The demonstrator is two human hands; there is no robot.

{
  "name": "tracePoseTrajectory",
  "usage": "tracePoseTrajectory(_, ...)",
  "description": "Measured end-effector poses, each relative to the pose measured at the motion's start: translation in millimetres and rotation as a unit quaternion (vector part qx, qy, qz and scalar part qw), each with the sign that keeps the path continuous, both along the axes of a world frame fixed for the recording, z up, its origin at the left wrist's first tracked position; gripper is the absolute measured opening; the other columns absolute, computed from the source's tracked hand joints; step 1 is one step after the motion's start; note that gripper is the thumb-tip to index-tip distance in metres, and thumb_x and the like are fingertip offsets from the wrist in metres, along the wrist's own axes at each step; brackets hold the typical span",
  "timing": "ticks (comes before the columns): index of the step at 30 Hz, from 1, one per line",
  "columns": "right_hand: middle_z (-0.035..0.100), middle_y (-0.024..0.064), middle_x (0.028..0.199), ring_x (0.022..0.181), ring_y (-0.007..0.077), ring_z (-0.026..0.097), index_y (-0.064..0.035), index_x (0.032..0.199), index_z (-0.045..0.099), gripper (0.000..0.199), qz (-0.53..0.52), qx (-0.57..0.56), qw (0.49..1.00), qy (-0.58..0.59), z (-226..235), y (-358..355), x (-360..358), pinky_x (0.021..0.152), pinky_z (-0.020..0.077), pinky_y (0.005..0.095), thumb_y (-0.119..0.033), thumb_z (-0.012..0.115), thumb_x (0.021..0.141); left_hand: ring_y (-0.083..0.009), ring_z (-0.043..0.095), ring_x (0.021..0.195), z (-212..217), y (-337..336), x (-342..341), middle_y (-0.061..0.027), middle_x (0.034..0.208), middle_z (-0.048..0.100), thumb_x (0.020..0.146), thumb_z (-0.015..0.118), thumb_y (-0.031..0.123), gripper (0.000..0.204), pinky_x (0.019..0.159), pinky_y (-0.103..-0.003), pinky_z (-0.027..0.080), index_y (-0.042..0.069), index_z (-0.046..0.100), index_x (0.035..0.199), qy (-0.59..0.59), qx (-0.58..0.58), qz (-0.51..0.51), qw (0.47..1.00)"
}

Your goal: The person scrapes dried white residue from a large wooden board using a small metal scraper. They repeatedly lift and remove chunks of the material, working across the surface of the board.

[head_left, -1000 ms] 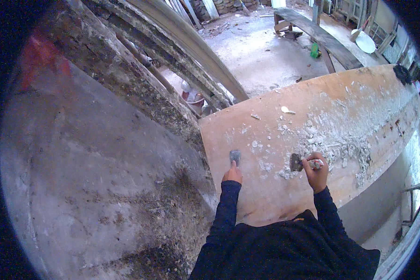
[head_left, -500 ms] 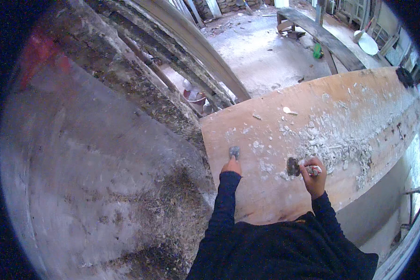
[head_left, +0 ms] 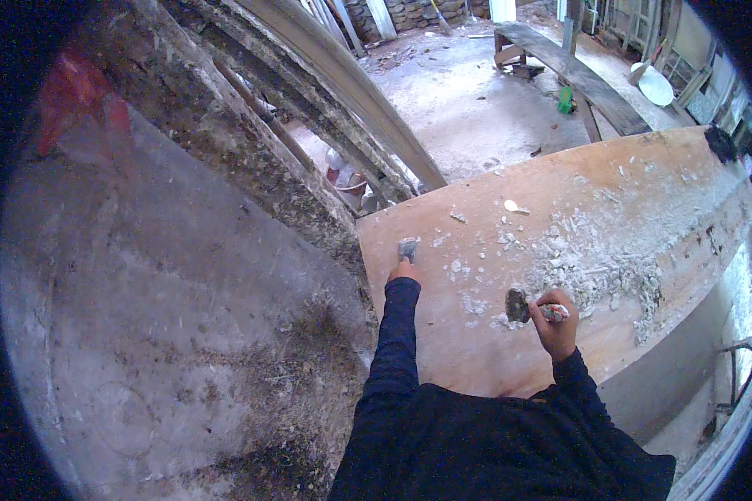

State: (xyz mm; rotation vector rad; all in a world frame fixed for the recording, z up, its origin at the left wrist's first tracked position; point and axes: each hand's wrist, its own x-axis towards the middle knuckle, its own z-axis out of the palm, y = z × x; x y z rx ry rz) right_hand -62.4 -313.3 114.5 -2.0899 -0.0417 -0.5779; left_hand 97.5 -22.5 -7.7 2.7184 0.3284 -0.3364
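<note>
both scrapers are barely shifting since before: i'm gripping one in my left hand (head_left: 405, 271), another clenched in my right hand (head_left: 554, 321), working plaster debris (head_left: 597, 271) on the board (head_left: 643, 184).

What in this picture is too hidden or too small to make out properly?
All in the head view:
- Left hand: its fingers are hidden behind the small scraper, so the grip is unclear.
- Right hand: the tool it grips is too small to identify exactly.
- Wooden board: its near edge is hidden by the dark sleeves and body.
- Bucket: partly hidden behind the wall beams; its contents are unclear.
</note>
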Motion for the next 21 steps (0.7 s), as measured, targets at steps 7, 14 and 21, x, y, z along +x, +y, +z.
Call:
tracePoseTrajectory(7,0.052,0.0099,0.064,0.060,0.0253,0.053,-0.0044,0.066,0.053,0.014,-0.024,0.011,0.999,0.020,-5.9,-8.3,-6.1,0.054,0.0413,0.0309,-0.006,0.066,0.069,-0.0393,0.058,0.084,33.3,-21.4,-92.3,-0.0249,0.089,0.059,0.084,0.042,0.025,0.039,0.074,-0.047,0.046,0.008,0.046,0.120,0.040,-0.030,0.003,0.999)
tracePoseTrajectory(14,0.053,0.0101,0.064,0.060,0.0261,0.053,-0.0051,0.066,0.053,0.014,0.003,-0.012,1.000,0.017,0.0,5.8,-2.3,0.053,0.0413,0.0320,-0.008,0.067,0.069,-0.0389,0.058,0.085,9.9,-6.6,-50.8,-0.0244,0.092,0.059,0.084,0.042,0.024,0.040,0.075,-0.047,0.045,0.006,0.047,0.119,0.005,-0.018,-0.018,1.000)
tracePoseTrajectory(21,0.052,0.0098,0.064,0.058,0.0253,0.053,-0.0056,0.065,0.052,0.016,0.010,-0.009,1.000,0.023,1.7,-0.4,-6.4,0.051,0.0408,0.0314,-0.009,0.067,0.070,-0.0380,0.058,0.084,4.8,-11.7,-49.7,-0.0239,0.091,0.059,0.084,0.042,0.024,0.041,0.075,-0.046,0.046,0.005,0.046,0.120,0.025,-0.022,-0.018,0.999)
